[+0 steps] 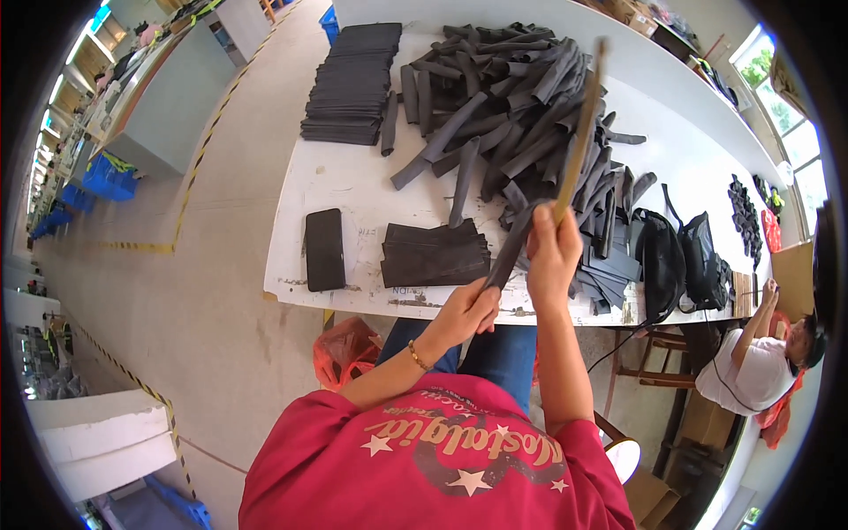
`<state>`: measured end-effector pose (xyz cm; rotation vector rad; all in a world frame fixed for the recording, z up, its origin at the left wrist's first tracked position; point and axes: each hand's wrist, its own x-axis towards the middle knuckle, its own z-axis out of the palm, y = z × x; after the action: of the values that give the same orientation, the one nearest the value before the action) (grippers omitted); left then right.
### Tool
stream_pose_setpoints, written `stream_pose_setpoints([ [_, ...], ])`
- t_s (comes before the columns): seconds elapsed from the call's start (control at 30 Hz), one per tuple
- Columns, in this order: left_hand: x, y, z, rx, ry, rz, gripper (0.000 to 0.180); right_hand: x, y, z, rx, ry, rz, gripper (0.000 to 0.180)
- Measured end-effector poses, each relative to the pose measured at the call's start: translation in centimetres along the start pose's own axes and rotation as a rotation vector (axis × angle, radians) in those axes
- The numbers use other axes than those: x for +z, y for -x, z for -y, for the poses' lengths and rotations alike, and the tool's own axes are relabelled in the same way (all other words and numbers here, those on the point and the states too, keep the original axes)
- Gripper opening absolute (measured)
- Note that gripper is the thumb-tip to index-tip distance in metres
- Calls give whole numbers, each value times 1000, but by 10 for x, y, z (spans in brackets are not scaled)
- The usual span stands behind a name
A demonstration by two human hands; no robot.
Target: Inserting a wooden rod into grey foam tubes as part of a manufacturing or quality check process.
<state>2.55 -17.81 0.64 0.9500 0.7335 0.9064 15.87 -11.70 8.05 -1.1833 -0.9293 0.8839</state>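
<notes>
Fingers of the left hand (pixel 468 309) are curled together and pinch the near end of a dark fabric tube (pixel 508 252), which runs up and to the right from that hand toward the right hand (pixel 552 256); the tube hangs just over the near edge of the white table (pixel 353 181). To the left along that edge a single flat black piece (pixel 324 249) lies alone, and between it and the left hand sits a small stack of flattened dark pieces (pixel 435 253). At the far left corner of the table stands a taller neat stack of black pieces (pixel 352 84). Moving right, a big loose heap of dark tubes (pixel 521 106) covers the middle and far part of the table. The right hand is closed in a fist around the lower part of a long wooden stick (pixel 583 124), which slants up and away over the heap; its lower end seems to meet the tube's upper end, though whether it has entered the tube cannot be told. As a judgement, the step in hand looks like working the stick through one tube, perhaps to turn or flatten it. A next move would call for a firm pinch on the tube end while the stick stays in line with it. Right of the heap lie two black bags (pixel 680 261) at the table's edge, and beyond the right end another person (pixel 760 353) sits.
</notes>
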Motion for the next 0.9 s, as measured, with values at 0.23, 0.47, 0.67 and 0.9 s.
stream_pose_setpoints([
  [0.23,-31,9,8,442,-758,-110,8,23,-143,-6,-227,328,-69,34],
  [0.47,-77,-83,9,597,-1350,-300,15,-90,-26,-56,-16,510,243,18],
  [0.67,-80,-77,-14,482,-1140,-56,10,-199,41,-31,154,740,324,17],
  [0.9,-64,-65,-41,564,-1199,10,9,-202,45,3,113,798,508,16],
])
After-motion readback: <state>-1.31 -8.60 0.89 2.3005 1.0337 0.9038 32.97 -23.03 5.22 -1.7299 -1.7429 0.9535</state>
